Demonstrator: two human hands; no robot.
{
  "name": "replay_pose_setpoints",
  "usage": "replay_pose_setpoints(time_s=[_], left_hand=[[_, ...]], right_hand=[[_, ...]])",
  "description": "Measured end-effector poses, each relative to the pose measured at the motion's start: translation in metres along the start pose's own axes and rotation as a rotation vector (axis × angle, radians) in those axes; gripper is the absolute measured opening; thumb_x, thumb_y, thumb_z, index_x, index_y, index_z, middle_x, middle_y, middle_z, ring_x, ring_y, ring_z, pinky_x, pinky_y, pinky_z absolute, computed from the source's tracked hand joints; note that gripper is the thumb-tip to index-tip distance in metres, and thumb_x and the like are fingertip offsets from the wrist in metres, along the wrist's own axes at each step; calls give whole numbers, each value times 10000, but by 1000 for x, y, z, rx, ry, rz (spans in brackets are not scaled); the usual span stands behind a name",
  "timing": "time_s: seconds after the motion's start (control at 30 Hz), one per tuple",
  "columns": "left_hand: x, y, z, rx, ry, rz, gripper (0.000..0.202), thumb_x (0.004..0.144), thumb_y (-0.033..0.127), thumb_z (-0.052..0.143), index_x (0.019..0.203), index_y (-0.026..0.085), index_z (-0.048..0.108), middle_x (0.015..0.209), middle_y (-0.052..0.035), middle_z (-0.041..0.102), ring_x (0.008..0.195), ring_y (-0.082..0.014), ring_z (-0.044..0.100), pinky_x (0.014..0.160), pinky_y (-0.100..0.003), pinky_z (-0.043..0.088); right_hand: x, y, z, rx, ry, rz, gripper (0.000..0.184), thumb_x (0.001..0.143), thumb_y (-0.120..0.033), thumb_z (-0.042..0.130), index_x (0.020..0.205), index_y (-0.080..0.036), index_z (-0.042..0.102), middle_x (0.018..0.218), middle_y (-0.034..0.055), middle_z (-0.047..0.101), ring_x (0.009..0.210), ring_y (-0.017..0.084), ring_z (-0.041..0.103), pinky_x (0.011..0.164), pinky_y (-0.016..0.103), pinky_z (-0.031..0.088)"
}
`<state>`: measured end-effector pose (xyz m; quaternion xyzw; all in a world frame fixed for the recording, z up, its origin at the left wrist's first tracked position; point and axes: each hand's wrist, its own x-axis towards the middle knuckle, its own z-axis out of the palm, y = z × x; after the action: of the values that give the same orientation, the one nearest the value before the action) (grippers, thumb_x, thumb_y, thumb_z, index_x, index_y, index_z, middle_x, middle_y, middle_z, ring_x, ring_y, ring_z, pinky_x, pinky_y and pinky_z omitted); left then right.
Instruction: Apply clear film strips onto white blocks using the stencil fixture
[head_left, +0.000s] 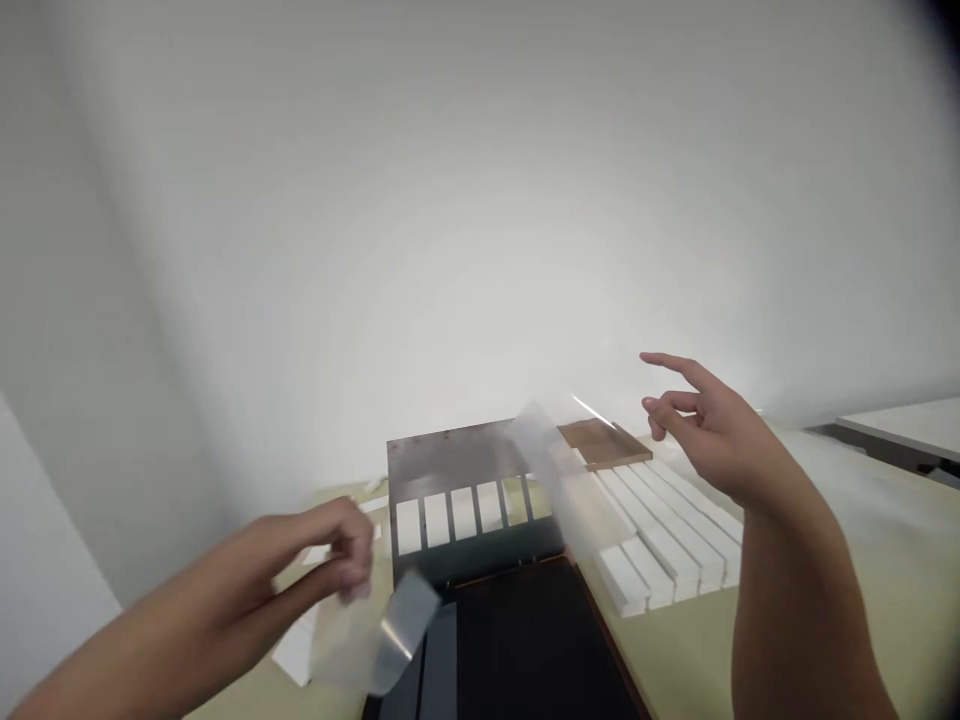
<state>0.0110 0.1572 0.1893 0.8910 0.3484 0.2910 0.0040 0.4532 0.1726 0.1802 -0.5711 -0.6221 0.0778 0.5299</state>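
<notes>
A clear plastic film (pixel 345 640), blurred, hangs at the left hand (pixel 307 560), whose curled fingers seem to pinch it beside a grey strip (pixel 409 630). The right hand (pixel 712 440) is open in the air, fingers spread, touching nothing, above white bars (pixel 667 530) stacked beside a brown board (pixel 604 443). Between the hands stand a slotted metal plate (pixel 457 460) and a black panel (pixel 532 650), on a pale table (pixel 847 560).

A clear plastic sheet (pixel 345 640), blurred and bending, pinched in the left hand (pixel 319 560), a shiny grey strip (pixel 409 620) along its lower end, held up over the counter (pixel 675 660), beside a black panel (pixel 532 650)
</notes>
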Motion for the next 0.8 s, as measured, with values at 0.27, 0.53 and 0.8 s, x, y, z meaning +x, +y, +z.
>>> replay_pose_setpoints(time_s=[0.27, 0.53, 0.8], left_hand=[[49, 0, 80, 21, -239, -122, 269, 1024, 357, 599, 1277, 289, 658, 947, -29, 764, 907, -224, 730, 773, -274, 571], [-33, 14, 149, 18, -433, 177, 268, 1101, 210, 430, 1244, 270, 649, 1011, -51, 724, 906, -207, 681, 782, -268, 535], [-67, 11, 170, 75, -524, 182, 431, 1044, 476, 639, 1440, 313, 585, 1362, -23, 720, 1347, -322, 579, 1099, -436, 507]], right_hand=[[-9, -18, 5, 173, -111, -21, 520, 1013, -426, 598, 1511, -303, 515, 674, -13, 618, 569, 168, 564, 501, 280, 396], [-14, -26, 12, 180, -173, -103, 456, 1019, -365, 599, 1470, -403, 540, 720, -19, 653, 643, 182, 642, 554, 285, 461], [-16, -29, 15, 152, -207, -173, 452, 1014, -334, 598, 1450, -435, 543, 652, -37, 607, 675, 212, 677, 551, 293, 468]])
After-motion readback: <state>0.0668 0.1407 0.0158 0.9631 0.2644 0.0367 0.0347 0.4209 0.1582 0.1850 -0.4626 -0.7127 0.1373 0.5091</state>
